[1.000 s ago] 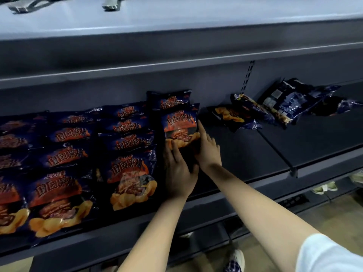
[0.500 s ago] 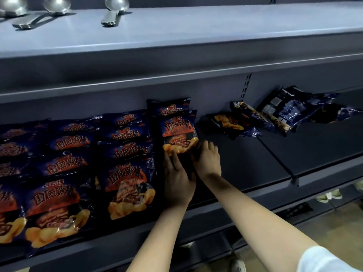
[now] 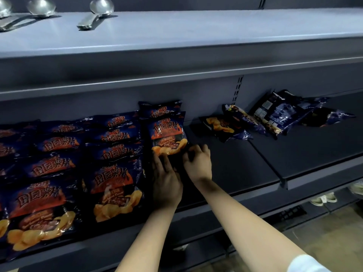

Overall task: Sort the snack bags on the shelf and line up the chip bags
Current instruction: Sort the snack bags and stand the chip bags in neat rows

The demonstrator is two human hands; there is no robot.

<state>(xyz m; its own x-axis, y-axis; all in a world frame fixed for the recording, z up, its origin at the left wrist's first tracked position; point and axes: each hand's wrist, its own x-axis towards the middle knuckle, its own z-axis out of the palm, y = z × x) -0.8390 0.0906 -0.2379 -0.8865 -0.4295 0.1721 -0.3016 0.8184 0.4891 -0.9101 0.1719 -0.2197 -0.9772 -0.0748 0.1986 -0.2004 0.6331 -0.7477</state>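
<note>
Chip bag (image 3: 167,134) touches left hand (image 3: 167,183); right hand (image 3: 198,163) pinches.

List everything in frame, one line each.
Lined bags: ten or more, dark blue and orange, in columns on the lower shelf, left.
Loose bags: about four, dark blue, heaped on the lower shelf, right.
Shelves: two levels, grey.
Ladles: three, silver, top shelf, left.
Shoes: at least two, pale, floor, lower right.
Left hand: flat, touching the rightmost column's front bag.
Right hand: fingers curled at that bag's right corner; grip unclear.
</note>
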